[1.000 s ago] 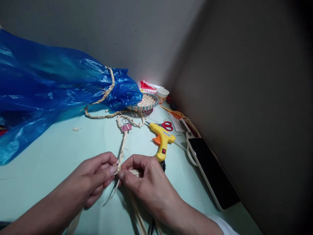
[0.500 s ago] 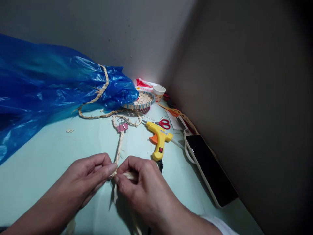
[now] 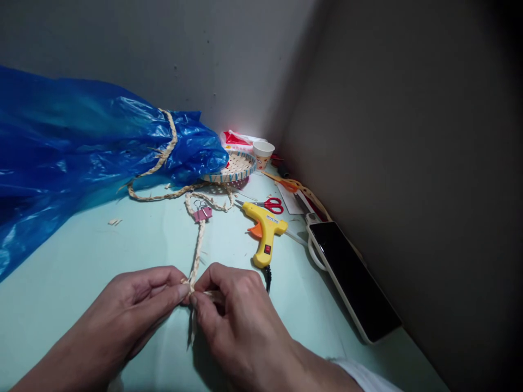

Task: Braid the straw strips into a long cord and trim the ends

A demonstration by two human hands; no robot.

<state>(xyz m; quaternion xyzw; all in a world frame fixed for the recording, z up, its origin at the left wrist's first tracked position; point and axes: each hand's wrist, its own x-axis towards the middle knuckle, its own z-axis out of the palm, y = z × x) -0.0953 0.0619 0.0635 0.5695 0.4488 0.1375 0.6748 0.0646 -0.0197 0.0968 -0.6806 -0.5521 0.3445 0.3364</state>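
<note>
A pale braided cord (image 3: 198,247) runs toward me from a pink binder clip (image 3: 202,214) that grips it on the table. At the near end of the braid, my left hand (image 3: 143,310) is closed, pinching a strand between thumb and fingers. Close beside it my right hand (image 3: 239,316) is closed too, holding another flat strand that passes under its fingers. A loose strand end (image 3: 192,326) hangs down between both hands. Beyond the clip the cord loops back and lies across a blue plastic bag (image 3: 102,136).
A yellow glue gun (image 3: 266,234) and red-handled scissors (image 3: 273,205) lie right of the cord. Farther right a phone (image 3: 355,283) rests tilted on a white-handled object. A woven basket (image 3: 229,175) and a paper cup (image 3: 262,155) stand at the back, near the walls.
My left hand has moved slightly down and left, its fingertips still by the right hand's at the braid. The view has shifted a little; the other things lie as before.
</note>
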